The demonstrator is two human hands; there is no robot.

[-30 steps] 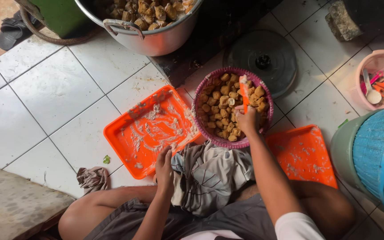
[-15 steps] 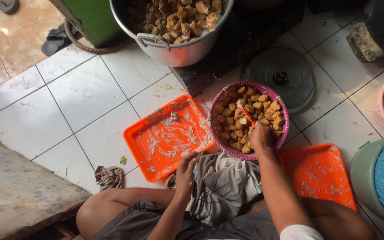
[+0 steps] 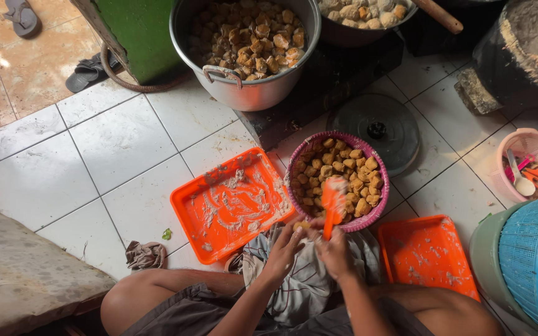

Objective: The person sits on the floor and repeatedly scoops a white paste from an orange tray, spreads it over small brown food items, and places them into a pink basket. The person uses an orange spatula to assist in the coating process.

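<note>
Right hand (image 3: 336,252): clenched on the handle of an orange spatula (image 3: 332,202), blade up toward 12 o'clock over the basket's near rim.
Left hand (image 3: 286,244): fingers pinched on a small brown piece (image 3: 304,225), touching the right hand's knuckles.
Piece: sits between both hands, just at 6 o'clock of the purple basket (image 3: 298,158) of fried chunks.
Handling: it looks light, soft and probably crumbly — best held at its sides with light fingertip pressure; paste on the blade may be slippery.
Spatula: thin, likely stiff plastic, gripped low on the handle.
Edges: smeared orange tray (image 3: 189,214) at 9 o'clock, touching the basket; second orange tray (image 3: 428,255) at 3 o'clock.
Lap: a grey cloth (image 3: 306,286) lies under both hands.
Open room: bare white tiles (image 3: 113,149) at 10 o'clock — elsewhere pots crowd in.
</note>
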